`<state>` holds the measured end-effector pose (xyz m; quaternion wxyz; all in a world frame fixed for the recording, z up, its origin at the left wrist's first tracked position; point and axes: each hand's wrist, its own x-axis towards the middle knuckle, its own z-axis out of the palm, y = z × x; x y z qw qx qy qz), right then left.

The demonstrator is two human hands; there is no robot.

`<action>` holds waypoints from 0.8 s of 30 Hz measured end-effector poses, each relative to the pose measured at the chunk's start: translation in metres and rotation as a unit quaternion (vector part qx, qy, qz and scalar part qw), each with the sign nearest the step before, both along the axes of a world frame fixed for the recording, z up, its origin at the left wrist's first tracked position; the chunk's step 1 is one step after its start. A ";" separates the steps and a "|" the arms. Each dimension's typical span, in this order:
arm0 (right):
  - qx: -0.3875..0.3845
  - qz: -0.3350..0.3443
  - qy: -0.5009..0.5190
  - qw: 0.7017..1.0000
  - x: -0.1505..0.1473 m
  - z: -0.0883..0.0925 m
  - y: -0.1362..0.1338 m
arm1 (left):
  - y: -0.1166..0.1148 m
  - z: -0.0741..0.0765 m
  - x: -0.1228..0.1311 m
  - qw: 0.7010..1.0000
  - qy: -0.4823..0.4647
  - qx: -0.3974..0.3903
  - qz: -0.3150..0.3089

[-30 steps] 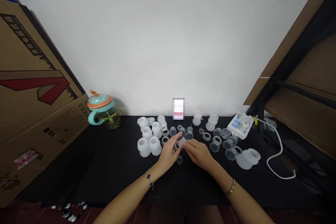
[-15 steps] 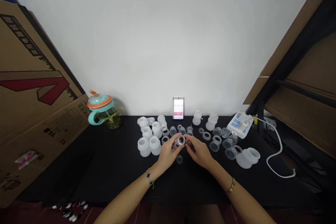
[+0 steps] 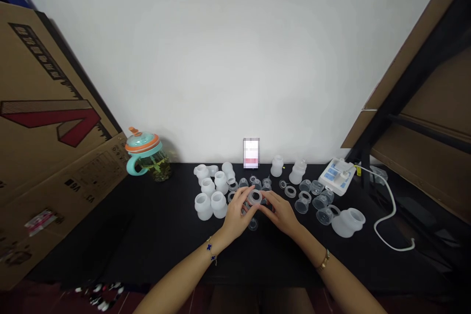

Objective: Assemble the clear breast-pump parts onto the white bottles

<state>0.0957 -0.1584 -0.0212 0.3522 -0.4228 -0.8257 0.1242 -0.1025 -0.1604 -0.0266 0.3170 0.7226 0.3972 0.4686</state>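
Between my two hands is a translucent ring-shaped collar, its round opening facing me. My left hand pinches it from the left with thumb and fingers. From the other side my right hand has its fingertips closed at the collar's right edge. Just below the hands a small clear cap-like piece lies on the black table. Behind my fingers are several clear domed caps and rings, partly hidden. White wide-mouthed bottles stand grouped at the left of my left hand.
To the right lie clear cups, a loose ring and a tilted white bottle. A power strip with a white cable sits beyond. A lidded pitcher, a phone-like screen and a cardboard box border the table.
The collar has been tilted slightly between my fingers, and my right fingers have closed in nearer to it. The whole view has shifted a little; the pieces on the table stay put.
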 end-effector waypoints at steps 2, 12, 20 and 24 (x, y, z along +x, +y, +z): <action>-0.006 -0.003 0.003 1.000 0.000 0.001 0.000 | 0.000 0.001 0.001 1.000 -0.010 0.001 0.005; 0.002 -0.011 0.030 0.999 0.002 -0.005 0.003 | 0.001 0.004 0.003 1.000 -0.015 -0.023 0.014; 0.004 -0.017 0.026 1.000 0.001 -0.009 0.004 | 0.002 -0.001 0.003 1.000 0.005 -0.008 0.026; 0.003 -0.015 0.023 1.000 0.000 -0.009 0.004 | 0.003 -0.003 0.003 1.000 0.015 0.004 0.027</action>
